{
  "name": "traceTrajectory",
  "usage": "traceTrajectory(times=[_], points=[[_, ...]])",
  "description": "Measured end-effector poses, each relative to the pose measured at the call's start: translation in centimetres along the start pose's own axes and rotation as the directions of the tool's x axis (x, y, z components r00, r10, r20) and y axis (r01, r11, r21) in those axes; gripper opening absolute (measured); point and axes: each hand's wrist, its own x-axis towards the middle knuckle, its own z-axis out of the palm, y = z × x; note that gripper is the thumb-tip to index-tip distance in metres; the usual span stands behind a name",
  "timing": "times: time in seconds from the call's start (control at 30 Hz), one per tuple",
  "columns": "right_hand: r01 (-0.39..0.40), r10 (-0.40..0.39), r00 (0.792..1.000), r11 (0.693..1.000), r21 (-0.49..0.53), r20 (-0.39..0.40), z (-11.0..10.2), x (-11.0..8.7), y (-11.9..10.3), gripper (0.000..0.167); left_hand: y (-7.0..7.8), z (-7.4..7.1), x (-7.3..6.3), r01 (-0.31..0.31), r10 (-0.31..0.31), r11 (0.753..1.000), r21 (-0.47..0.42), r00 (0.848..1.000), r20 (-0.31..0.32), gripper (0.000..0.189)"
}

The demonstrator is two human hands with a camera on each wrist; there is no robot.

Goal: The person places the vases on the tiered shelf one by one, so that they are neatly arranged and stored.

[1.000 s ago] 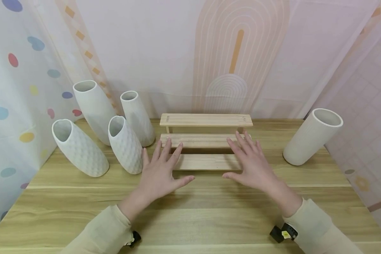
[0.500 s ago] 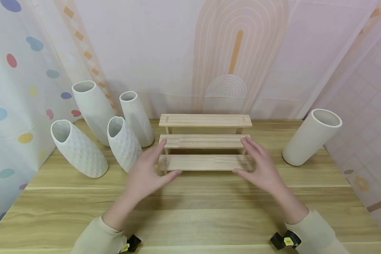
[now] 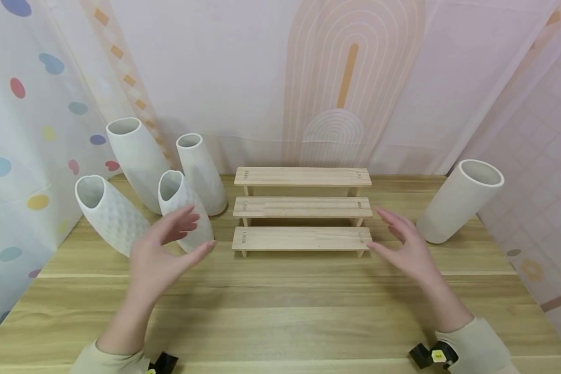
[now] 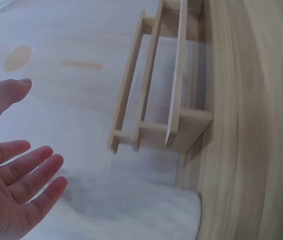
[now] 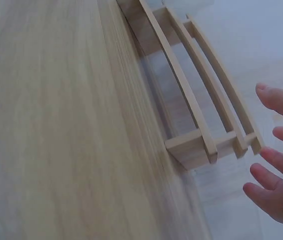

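On my head feed the left hand (image 3: 151,265) is released, fingers loosely bent round nothing, in front of two near-left vases: a dimpled vase (image 3: 109,218) and a smaller patterned vase (image 3: 187,200). The right hand (image 3: 413,254) is released too, between the three-tier wooden rack (image 3: 303,208) and the white vase at the right (image 3: 453,205); I cannot tell whether its thumb touches the rack. The rack stands on the wooden table (image 3: 285,322), far middle. For writing, I find a yellow label (image 3: 438,356) on the black wrist device (image 3: 421,356) at the right cuff, too small to read. Small dark marks sit near the tiers' ends; I can't tell if they are letters.
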Motion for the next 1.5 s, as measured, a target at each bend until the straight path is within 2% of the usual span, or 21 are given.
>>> traceTrajectory(times=[0.13, 0.23, 0.33, 0.4, 0.5, 0.6, 0.8, 0.93, 1.1, 1.27, 1.5], points=[[-0.03, 0.029, 1.0, 0.998, 0.058, 0.012, -0.2, -0.1, 0.7, 0.067, -0.1, -1.7, 0.0, 0.046, -0.049, 0.998, -0.046, 0.997, -0.067, 0.067], [-0.027, 0.026, 1.0, 0.996, 0.087, 0.017, -0.2, -0.1, 1.1, 0.064, -0.5, -2.7, 0.2, 0.042, -0.048, 0.998, -0.055, 0.993, -0.11, 0.067], [-0.042, 0.038, 0.999, 0.991, 0.127, 0.032, -0.2, 0.0, 1.3, 0.062, -1.3, -3.4, 0.5, 0.027, -0.031, 0.999, -0.033, 0.991, -0.133, 0.071], [-0.066, 0.059, 0.997, 0.989, 0.134, 0.055, -0.3, 0.1, 1.4, 0.06, -1.7, -3.8, 0.7, 0.046, -0.047, 0.999, -0.006, 0.99, -0.13, 0.075], [-0.109, 0.095, 0.99, 0.984, 0.139, 0.102, -0.4, 0.3, 1.6, 0.059, -2.5, -4.3, 1.1, 0.099, -0.095, 0.995, 0.033, 0.991, -0.099, 0.081], [-0.147, 0.124, 0.98, 0.978, 0.146, 0.155, -0.4, 0.5, 1.8, 0.059, -3.3, -4.6, 1.4, 0.148, -0.147, 0.988, 0.038, 0.988, -0.039, 0.085], [-0.198, 0.168, 0.962, 0.972, 0.126, 0.216, -0.5, 0.6, 2.1, 0.06, -4.9, -4.8, 2.2, 0.201, -0.195, 0.978, -0.047, 0.974, 0.115, 0.094], [-0.213, 0.182, 0.953, 0.971, 0.11, 0.242, -0.3, 0.7, 2.2, 0.059, -5.6, -4.6, 2.9, 0.207, -0.181, 0.969, -0.135, 0.966, 0.184, 0.096], [-0.224, 0.19, 0.951, 0.968, 0.116, 0.244, 0.0, 0.9, 2.3, 0.056, -6.1, -4.1, 3.5, 0.173, -0.121, 0.95, -0.26, 0.971, 0.204, 0.093], [-0.199, 0.168, 0.958, 0.972, 0.12, 0.232, 0.4, 1.0, 2.3, 0.05, -6.5, -3.5, 3.9, 0.166, -0.082, 0.91, -0.379, 0.97, 0.227, 0.085], [-0.176, 0.15, 0.962, 0.98, 0.095, 0.229, 0.4, 1.1, 2.3, 0.047, -7.2, -3.2, 4.0, 0.19, -0.085, 0.875, -0.445, 0.966, 0.245, 0.077]])
